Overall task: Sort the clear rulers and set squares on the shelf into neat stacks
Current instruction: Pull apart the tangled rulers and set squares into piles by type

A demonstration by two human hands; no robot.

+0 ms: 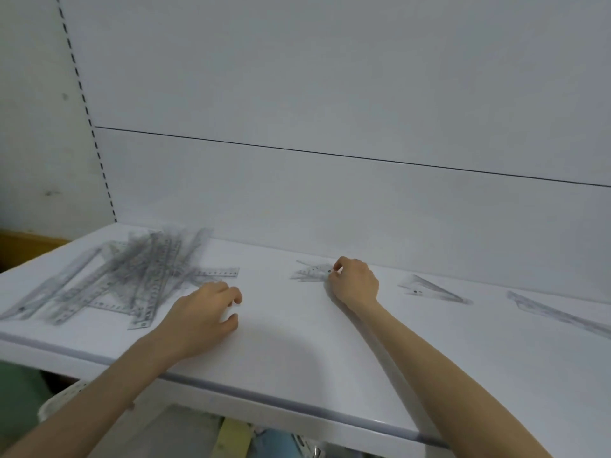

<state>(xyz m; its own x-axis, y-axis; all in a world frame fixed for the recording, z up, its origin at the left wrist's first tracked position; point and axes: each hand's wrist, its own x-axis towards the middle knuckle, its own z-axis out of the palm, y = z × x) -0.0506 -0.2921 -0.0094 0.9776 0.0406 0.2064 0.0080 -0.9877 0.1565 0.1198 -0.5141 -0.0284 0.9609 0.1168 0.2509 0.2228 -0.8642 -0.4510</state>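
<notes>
The white shelf (297, 342) carries everything. The pile of rulers (132, 272) is the biggest heap, a criss-crossed fan with most long axes running front to back. Furthest right of the pile lies a long set square stack (562, 315), pointing away from the pile.

The left hand (201, 315) is just right of the pile, fingers loosely curled and holding nothing. It is the nearer hand to the rulers, which lie to its left. The right hand (355, 282) is further right of the pile, fingers curled, thumb and forefinger apparently pinching the small set squares (310, 272), which stick out toward the pile. A medium set square (433, 289) lies further right of the pile.

Only scale ticks show; the numbers are blurred and no brand can be read.
</notes>
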